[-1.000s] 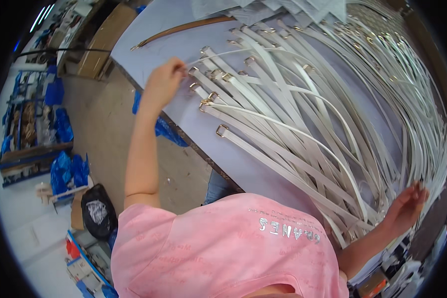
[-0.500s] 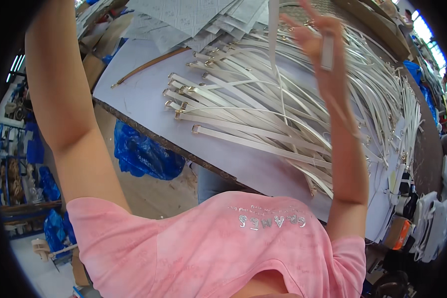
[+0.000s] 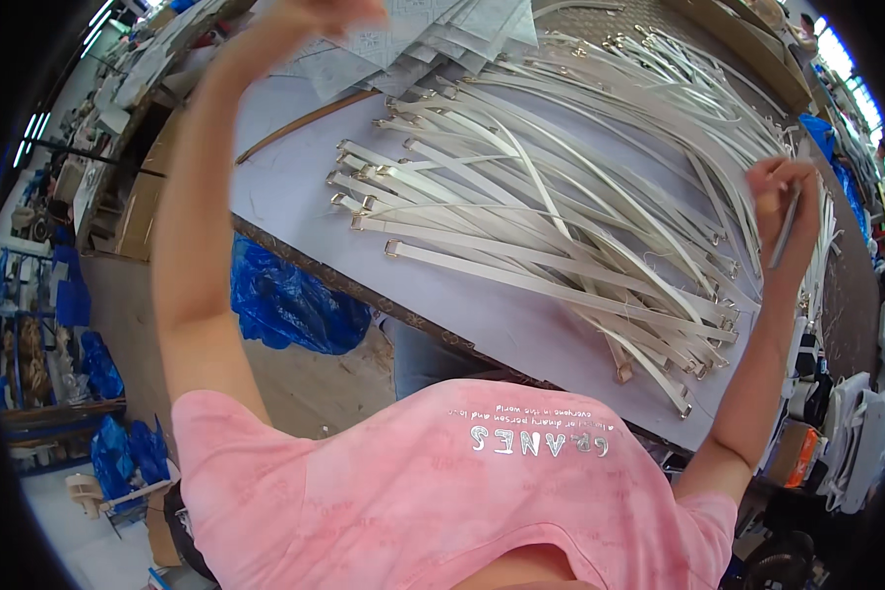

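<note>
Many thin white straps with small metal buckles [image 3: 560, 231] lie in an overlapping pile on the white-topped table. Above the grey patterned sheets [image 3: 418, 44] at the far left, my left hand [image 3: 329, 14] is blurred and partly cut off by the upper edge; its fingers cannot be made out. My right hand [image 3: 792, 192] is raised at the right side of the pile with its fingers curled. A slim, flat grey tool [image 3: 786, 231] is held in it, pointing back along the wrist; its exact kind is unclear.
A narrow brown strap [image 3: 305, 126] lies near the table's left edge. Below that edge sits a blue plastic bag [image 3: 295, 300]. At the right, white items [image 3: 851, 442] hang beside an orange-marked box [image 3: 802, 455]. Cardboard [image 3: 747, 49] borders the far side.
My left hand has come into view at the top. My right hand has moved right and nearer me. The white strap that hung over the pile no longer hangs there.
</note>
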### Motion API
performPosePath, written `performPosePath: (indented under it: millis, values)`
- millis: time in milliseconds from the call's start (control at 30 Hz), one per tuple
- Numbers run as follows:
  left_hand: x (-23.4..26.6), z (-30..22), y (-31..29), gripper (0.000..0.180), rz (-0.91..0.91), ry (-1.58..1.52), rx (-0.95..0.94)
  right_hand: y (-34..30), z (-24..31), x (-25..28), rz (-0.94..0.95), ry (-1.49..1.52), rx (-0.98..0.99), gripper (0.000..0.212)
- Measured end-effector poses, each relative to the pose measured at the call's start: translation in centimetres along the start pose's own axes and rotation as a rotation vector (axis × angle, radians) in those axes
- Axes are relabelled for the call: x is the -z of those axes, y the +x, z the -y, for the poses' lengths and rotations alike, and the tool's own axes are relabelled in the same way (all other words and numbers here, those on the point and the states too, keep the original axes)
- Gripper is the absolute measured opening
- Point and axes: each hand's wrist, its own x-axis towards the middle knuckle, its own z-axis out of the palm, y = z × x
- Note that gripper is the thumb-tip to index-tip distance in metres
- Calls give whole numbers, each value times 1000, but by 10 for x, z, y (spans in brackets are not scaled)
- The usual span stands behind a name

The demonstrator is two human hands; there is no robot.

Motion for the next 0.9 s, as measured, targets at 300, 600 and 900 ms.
performPosePath:
  millis: [300, 600, 900]
  values:
    - [-211, 41, -41, 33, 1, 448, -508, -120, -56, -7, 386, -339, -28, 24]
    - [-202, 55, -84, 31, -110, 336, -181, -169, -28, -18, 332, -251, -112, 47]
    - [-220, 74, -37, 29, -148, 348, -141, -161, -93, -18, 275, -86, -98, 52]
